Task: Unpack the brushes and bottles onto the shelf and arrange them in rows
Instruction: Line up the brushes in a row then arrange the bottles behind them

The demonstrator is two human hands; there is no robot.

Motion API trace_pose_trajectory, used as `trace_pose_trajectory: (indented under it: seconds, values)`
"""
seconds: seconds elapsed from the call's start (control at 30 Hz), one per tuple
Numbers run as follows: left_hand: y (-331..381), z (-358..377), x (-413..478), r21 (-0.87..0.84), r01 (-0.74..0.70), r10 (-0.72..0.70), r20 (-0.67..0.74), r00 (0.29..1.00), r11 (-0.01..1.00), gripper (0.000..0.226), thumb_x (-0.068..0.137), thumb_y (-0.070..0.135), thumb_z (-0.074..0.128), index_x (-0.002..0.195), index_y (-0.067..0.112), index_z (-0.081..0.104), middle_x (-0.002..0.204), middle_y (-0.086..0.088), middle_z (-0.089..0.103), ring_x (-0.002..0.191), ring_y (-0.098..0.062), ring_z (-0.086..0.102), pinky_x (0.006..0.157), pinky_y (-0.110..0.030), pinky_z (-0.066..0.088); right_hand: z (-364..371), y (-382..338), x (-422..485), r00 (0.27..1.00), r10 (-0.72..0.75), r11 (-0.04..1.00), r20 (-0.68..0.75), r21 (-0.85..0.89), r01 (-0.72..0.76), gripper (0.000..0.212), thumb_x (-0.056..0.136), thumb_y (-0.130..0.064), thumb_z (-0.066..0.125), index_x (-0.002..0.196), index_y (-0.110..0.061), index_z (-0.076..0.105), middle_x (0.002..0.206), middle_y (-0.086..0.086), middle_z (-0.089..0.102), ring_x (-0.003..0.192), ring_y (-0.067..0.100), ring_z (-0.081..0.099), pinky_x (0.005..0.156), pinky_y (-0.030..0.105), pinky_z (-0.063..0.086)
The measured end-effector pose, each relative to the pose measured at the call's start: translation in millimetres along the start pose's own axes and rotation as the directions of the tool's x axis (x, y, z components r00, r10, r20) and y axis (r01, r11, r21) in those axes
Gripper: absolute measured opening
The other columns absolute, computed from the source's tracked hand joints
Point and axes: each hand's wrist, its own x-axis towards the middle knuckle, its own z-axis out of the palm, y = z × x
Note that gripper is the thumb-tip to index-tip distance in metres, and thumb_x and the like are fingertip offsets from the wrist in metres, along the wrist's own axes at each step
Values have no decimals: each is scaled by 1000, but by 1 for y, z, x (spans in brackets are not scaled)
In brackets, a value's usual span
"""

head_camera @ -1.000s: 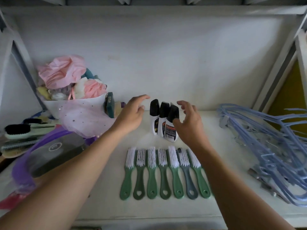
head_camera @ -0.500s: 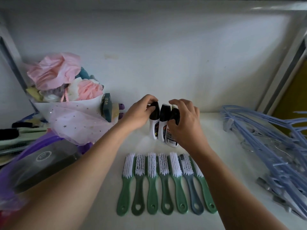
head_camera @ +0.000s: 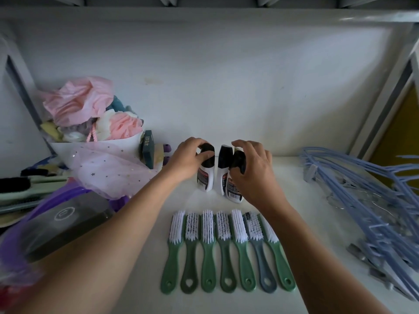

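Left hand (head_camera: 188, 159) and right hand (head_camera: 256, 173) bare; both forearms bare as far as can be seen.

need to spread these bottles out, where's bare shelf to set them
Bare shelf lies between the bottles and the blue hangers, and right of the brushes. The left side is crowded by the bouquet and purple bag.

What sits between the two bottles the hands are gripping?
Head view: a middle bottle stands there, against the right bottle that the right hand grips, a gap from the left bottle in the left hand.
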Motion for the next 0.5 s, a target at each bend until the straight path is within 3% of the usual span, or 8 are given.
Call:
trace_pose_trajectory:
  seconds: [0.07, 0.13, 0.2, 0.27, 0.5]
  values:
    - [-3, 1, 1, -23, 52, -52, -2, 999, 998, 27, 96, 36, 65, 115, 17, 68, 114, 1, 65, 108, -23, 57, 90, -35, 46, 1, 0, 0, 1000, 8, 1000, 17, -4, -8, 62, 80, -9, 56, 138, -29, 47, 137, -2, 44, 125, 24, 36, 103, 39, 40]
    - [-5, 1, 1, -69, 97, -98, -2, 995, 993, 29, 95, 37, 67, 117, 17, 67, 118, 3, 68, 116, -22, 58, 96, -38, 46, 1, 1, -1, 999, 13, 1000, 39, -9, -12, 62, 79, -9, 56, 137, -29, 47, 137, -2, 44, 125, 24, 36, 103, 41, 42]
    - [-7, 1, 0, -122, 131, -131, 3, 991, 984, 29, 94, 33, 68, 117, 15, 65, 118, 1, 69, 115, -18, 61, 94, -35, 46, 1, 2, -2, 998, 12, 1000, 60, -6, -12, 61, 80, -9, 56, 137, -28, 47, 137, -3, 43, 125, 23, 36, 103, 43, 42]
    - [-10, 2, -1, -119, 141, -141, 10, 990, 983, 30, 92, 33, 71, 115, 15, 62, 115, 1, 70, 110, -18, 64, 94, -40, 50, 1, 2, -2, 997, 19, 1000, 76, -3, -19, 61, 80, -10, 55, 138, -28, 47, 138, -3, 43, 127, 23, 35, 104, 43, 41]
    - [-12, 4, -8, 47, 135, -136, 26, 990, 990, 33, 94, 37, 67, 111, 13, 50, 104, -7, 66, 97, -27, 61, 79, -40, 48, 0, 2, -4, 994, 25, 1000, 109, -12, -24, 64, 81, -8, 54, 141, -28, 44, 138, -3, 45, 126, 25, 36, 103, 42, 40]
